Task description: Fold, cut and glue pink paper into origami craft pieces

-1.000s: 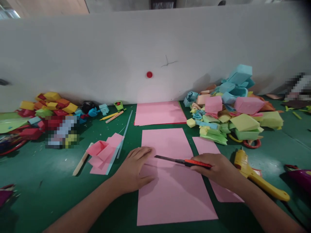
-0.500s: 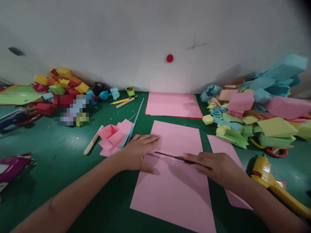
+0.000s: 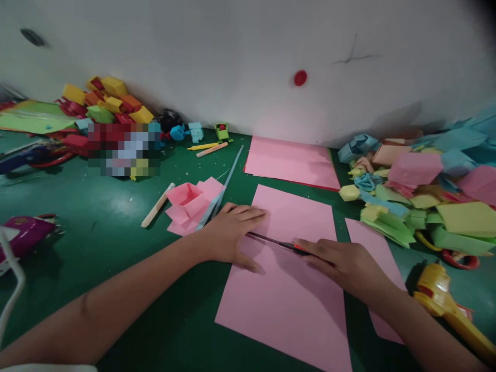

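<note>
A pink sheet of paper (image 3: 287,305) lies on the green table in front of me. My left hand (image 3: 232,235) rests on its left edge, palm down, with fingers and thumb spread. In my right hand (image 3: 341,258) is a utility knife (image 3: 290,246) with a black and orange body, gripped from the right. Its long thin dark blade lies across the sheet and points left, with the tip close to my left hand. Whether the blade is over or under the paper along its whole length, I cannot tell. A narrower pink piece of paper (image 3: 374,248) lies partly under my right forearm.
Behind the sheet is a stack of pink paper (image 3: 292,163). A folded pink paper box (image 3: 189,201) and a blue strip (image 3: 232,173) lie left. Colored paper shapes (image 3: 418,170) pile up at right, near a yellow glue gun (image 3: 437,289). A purple object (image 3: 27,237) sits far left.
The view has tilted and turned a little, so most things appear shifted right. Both hands keep nearly the same places on the sheet, and the knife stays in my right hand.
</note>
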Motion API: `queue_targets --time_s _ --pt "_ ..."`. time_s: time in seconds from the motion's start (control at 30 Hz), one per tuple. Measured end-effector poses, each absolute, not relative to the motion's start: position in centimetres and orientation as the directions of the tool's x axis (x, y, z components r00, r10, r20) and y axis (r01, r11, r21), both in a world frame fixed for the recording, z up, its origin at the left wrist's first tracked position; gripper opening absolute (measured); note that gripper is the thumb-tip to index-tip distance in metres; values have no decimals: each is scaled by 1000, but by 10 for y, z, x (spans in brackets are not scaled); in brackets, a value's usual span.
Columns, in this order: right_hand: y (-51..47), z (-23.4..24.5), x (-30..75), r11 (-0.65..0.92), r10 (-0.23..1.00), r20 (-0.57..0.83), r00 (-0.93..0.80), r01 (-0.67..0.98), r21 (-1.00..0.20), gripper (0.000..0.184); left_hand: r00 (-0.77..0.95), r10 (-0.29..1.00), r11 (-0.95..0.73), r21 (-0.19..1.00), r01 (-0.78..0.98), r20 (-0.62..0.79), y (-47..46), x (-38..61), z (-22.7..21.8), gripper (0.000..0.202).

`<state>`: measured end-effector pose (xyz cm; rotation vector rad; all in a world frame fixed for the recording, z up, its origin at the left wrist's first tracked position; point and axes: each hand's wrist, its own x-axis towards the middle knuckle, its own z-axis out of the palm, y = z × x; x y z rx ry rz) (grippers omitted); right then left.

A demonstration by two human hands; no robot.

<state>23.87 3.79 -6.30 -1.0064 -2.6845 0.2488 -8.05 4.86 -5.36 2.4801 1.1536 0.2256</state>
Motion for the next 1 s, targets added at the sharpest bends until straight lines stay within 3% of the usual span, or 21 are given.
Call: queue_targets --time_s 0.4,0.6,1.0 --pt "39 -62 228 744 667 204 -716 628 -227 38 633 772 -563 401 723 -58 50 -79 -48 113" --pt "39 -62 228 763 646 206 -735 619 -185 40 678 730 -609 365 704 -89 53 -84 -51 92" --pt "40 -63 229 757 654 216 -725 626 -187 40 656 743 -551 437 710 -129 60 -87 -43 97"
